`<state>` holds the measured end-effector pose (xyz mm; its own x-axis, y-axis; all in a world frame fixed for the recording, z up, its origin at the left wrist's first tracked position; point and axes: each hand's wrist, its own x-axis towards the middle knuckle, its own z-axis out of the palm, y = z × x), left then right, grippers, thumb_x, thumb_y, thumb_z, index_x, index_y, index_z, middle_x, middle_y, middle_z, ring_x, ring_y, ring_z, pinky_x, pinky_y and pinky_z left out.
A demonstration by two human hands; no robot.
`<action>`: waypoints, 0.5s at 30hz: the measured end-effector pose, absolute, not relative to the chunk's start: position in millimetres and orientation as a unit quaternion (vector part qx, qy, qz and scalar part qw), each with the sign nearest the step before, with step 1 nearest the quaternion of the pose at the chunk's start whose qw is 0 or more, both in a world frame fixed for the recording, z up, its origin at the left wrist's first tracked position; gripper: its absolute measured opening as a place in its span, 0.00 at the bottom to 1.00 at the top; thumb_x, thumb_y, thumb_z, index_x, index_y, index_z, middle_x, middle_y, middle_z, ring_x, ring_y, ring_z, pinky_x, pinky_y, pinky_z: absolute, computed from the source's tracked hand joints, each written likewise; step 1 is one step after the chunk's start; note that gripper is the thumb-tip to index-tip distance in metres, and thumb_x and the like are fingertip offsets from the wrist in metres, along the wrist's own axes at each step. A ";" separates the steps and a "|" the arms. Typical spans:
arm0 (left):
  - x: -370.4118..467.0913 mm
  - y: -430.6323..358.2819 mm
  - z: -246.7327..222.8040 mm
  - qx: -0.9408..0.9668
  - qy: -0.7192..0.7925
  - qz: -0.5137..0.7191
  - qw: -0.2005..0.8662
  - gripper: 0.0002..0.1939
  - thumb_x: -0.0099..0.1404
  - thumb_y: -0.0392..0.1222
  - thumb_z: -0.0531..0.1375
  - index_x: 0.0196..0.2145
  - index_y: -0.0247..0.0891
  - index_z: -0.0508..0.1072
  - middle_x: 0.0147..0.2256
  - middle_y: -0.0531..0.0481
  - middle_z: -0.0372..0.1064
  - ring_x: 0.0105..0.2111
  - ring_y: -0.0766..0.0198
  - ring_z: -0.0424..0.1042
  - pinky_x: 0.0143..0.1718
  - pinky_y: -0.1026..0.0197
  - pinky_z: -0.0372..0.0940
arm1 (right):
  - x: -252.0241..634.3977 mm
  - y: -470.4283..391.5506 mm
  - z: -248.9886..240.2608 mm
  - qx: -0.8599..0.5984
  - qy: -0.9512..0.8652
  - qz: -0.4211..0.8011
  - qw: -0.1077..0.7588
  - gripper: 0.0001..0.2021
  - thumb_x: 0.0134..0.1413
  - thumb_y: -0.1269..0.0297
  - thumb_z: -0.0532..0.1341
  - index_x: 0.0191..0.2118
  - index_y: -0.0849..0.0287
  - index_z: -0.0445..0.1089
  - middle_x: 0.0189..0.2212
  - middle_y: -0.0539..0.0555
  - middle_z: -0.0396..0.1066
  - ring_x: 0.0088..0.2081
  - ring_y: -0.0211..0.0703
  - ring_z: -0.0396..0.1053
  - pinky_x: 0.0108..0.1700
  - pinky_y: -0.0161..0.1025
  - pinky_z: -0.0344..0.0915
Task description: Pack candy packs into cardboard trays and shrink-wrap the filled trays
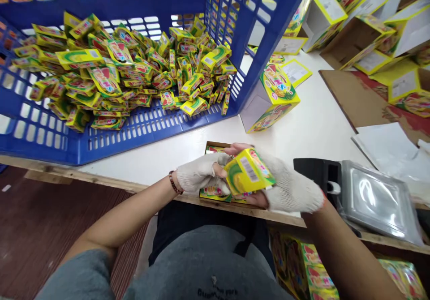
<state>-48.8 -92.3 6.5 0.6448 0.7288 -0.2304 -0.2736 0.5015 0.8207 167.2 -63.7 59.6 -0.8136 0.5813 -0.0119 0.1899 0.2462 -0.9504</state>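
Between my two gloved hands is a small yellow box (249, 171) with a barcode and fruit print. The fingers of my left hand (204, 172) close on its left end. My right hand (285, 186) is wrapped round its right side, with fingers above and below it. Just beneath the hands, an open carton (215, 144) lies at the table's front edge with small fruit-printed boxes in it, partly hidden by the hands. A blue plastic crate (161, 127) at the upper left holds a heap of similar small boxes (117, 76).
A larger display carton (273, 95) stands right of the crate. Open cartons (356, 40) pile up at the upper right, beside flat cardboard (342, 89). A scale with a metal pan (379, 197) sits at the right front. More packed boxes (312, 264) are below the table.
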 end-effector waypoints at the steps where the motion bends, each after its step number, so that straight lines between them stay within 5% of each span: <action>1: -47.9 -92.8 7.0 0.420 0.308 0.321 0.791 0.16 0.52 0.46 0.63 0.37 0.36 0.70 0.35 0.44 0.72 0.32 0.60 0.73 0.30 0.60 0.69 | 171.5 -64.3 60.8 -0.267 -0.747 0.579 0.188 0.41 0.50 0.45 0.67 0.67 0.52 0.57 0.64 0.60 0.62 0.62 0.57 0.64 0.60 0.54 0.66; 4: -49.8 -96.3 7.4 0.577 0.427 0.394 0.574 0.11 0.55 0.42 0.62 0.36 0.38 0.69 0.35 0.48 0.70 0.33 0.62 0.70 0.37 0.57 0.69 | 181.0 -58.1 54.8 -0.356 -0.686 0.596 0.217 0.37 0.54 0.32 0.57 0.60 0.53 0.67 0.55 0.62 0.71 0.56 0.58 0.70 0.53 0.52 0.71; 7: -51.5 -98.4 6.4 0.739 0.430 0.390 0.340 0.07 0.56 0.36 0.59 0.35 0.40 0.70 0.39 0.45 0.71 0.40 0.57 0.70 0.44 0.51 0.68 | 182.0 -46.6 41.0 -0.388 -0.666 0.618 0.151 0.30 0.59 0.37 0.55 0.54 0.57 0.72 0.44 0.60 0.77 0.45 0.53 0.75 0.43 0.48 0.74; 11: -59.1 -82.6 -0.7 0.800 0.391 0.374 0.259 0.14 0.55 0.33 0.59 0.40 0.41 0.73 0.49 0.42 0.71 0.50 0.53 0.69 0.52 0.48 0.66 | 182.5 -38.2 26.6 -0.378 -0.713 0.588 0.052 0.19 0.57 0.52 0.59 0.48 0.58 0.74 0.40 0.55 0.77 0.38 0.48 0.73 0.39 0.43 0.71; 15: -97.6 -28.4 -23.7 0.654 0.553 0.478 0.194 0.22 0.54 0.35 0.62 0.49 0.38 0.70 0.53 0.43 0.65 0.58 0.48 0.61 0.58 0.44 0.58 | 184.3 -46.4 21.1 -0.432 -0.815 0.381 -0.071 0.10 0.52 0.66 0.57 0.37 0.55 0.74 0.31 0.53 0.75 0.30 0.45 0.70 0.33 0.40 0.65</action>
